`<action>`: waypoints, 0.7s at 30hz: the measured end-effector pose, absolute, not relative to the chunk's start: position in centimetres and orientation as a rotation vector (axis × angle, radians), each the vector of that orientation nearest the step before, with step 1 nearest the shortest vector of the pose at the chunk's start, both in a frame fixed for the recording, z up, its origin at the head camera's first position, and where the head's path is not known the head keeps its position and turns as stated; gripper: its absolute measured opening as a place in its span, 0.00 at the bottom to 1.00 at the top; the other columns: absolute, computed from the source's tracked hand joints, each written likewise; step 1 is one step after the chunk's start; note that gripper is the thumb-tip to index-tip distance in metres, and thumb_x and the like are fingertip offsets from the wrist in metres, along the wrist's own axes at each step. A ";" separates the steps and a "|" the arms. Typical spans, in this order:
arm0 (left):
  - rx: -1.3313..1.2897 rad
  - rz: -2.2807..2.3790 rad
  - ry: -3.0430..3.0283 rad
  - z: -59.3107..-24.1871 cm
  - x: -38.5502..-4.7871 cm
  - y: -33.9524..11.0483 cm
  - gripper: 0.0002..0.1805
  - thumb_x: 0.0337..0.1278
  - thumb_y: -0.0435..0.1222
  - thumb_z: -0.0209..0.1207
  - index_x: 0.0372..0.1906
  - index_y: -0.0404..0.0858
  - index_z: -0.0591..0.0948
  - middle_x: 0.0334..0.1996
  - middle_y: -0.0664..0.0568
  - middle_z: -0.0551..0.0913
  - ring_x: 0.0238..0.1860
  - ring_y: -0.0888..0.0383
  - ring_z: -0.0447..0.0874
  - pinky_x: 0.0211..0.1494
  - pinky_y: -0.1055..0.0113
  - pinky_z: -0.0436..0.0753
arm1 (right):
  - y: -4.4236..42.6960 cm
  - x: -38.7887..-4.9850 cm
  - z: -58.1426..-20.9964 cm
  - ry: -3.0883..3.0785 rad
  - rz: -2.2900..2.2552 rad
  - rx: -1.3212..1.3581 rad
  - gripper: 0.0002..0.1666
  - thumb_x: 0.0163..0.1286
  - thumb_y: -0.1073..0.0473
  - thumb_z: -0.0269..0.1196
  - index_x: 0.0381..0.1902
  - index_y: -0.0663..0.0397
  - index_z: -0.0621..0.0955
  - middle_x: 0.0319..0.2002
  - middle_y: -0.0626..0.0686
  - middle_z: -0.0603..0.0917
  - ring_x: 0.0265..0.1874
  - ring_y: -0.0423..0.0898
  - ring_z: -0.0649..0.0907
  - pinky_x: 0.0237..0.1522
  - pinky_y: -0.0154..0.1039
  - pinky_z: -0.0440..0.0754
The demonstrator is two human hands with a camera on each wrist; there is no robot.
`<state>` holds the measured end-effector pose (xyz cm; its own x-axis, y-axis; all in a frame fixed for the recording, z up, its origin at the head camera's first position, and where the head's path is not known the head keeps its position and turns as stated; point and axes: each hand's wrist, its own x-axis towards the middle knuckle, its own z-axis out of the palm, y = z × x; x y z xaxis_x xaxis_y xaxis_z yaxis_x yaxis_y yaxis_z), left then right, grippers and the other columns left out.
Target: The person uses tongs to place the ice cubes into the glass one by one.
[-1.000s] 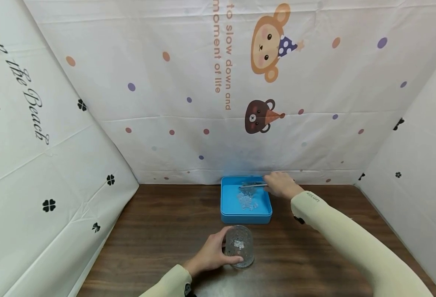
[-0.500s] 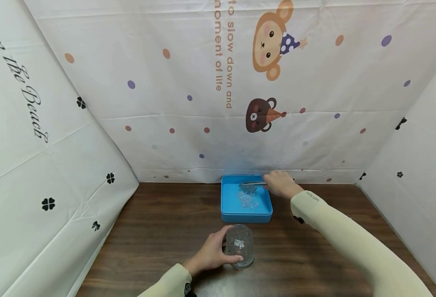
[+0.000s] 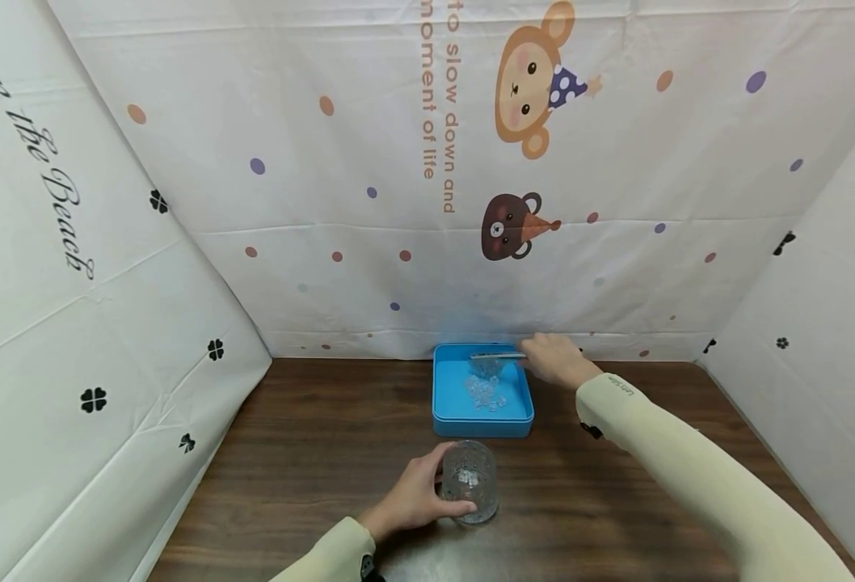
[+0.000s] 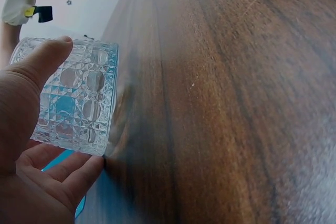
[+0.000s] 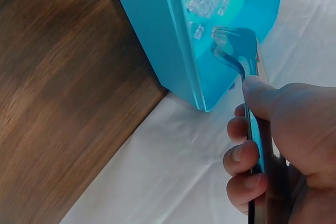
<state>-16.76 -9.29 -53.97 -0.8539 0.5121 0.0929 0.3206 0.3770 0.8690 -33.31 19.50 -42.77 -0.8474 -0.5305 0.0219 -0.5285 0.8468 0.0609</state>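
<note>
My left hand [image 3: 419,491] holds a clear patterned glass [image 3: 473,477] by its side on the table, thumb and fingers around it. In the left wrist view the glass [image 4: 86,95] stands upright, its facets showing. At the blue box [image 3: 482,428], my right hand [image 3: 554,360] grips metal tongs [image 3: 499,356]. In the right wrist view my fingers wrap the handles, and the forked tip of the tongs [image 5: 239,45] is over the inside of the box. Clear ice-like pieces [image 3: 482,392] lie on the box floor. Whether the tongs pinch any piece I cannot tell.
The brown wooden table [image 3: 326,453] reaches back to a white printed cloth wall [image 3: 326,299]. More white cloth stands at the left [image 3: 122,469] and the right. The box sits close to the back cloth, just beyond the glass.
My right hand and the tongs have shifted slightly right at the box's back end. The view has tilted a little. My left hand and the glass stay in place.
</note>
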 end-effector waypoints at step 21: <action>0.762 1.475 2.444 -53.8 -16.7 -9.4 0.45 0.54 0.53 0.75 0.74 0.46 0.67 0.64 0.49 0.79 0.58 0.56 0.82 0.58 0.65 0.83 | 22.2 -31.9 -41.5 -2.797 0.163 0.793 0.13 0.75 0.55 0.66 0.52 0.55 0.84 0.29 0.50 0.83 0.22 0.45 0.76 0.18 0.38 0.69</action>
